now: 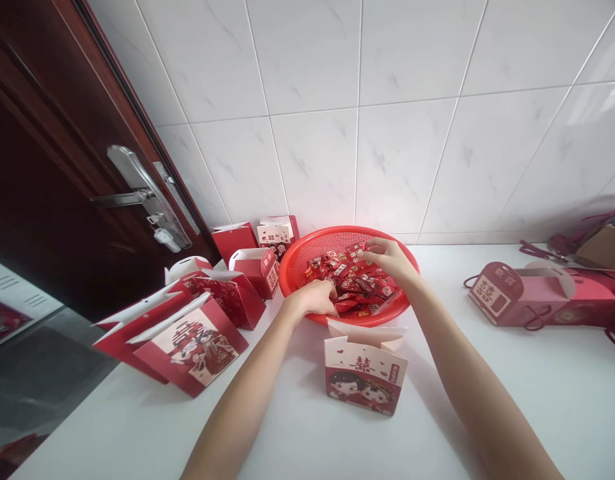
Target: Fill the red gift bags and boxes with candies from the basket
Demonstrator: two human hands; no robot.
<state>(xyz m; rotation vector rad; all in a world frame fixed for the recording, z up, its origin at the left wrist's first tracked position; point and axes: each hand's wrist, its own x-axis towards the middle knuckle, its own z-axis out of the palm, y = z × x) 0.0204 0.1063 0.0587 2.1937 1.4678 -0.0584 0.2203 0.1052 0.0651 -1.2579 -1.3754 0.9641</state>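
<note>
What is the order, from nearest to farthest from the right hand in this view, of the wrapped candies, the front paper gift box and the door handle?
1. Wrapped red candies, in the red basket, just below the right hand.
2. Paper gift box, on the near side of the basket.
3. Steel door handle, far left.

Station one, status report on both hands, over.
Left hand in the wrapped sweets. Right hand pinching a sweet over the red basket. Paper gift box in front.

Dark wooden door (52, 200) with steel handle (132, 197) at left – white wall tiles (312, 167) behind (faintly grey-veined) – pink gift box (517, 297) at right.
</note>
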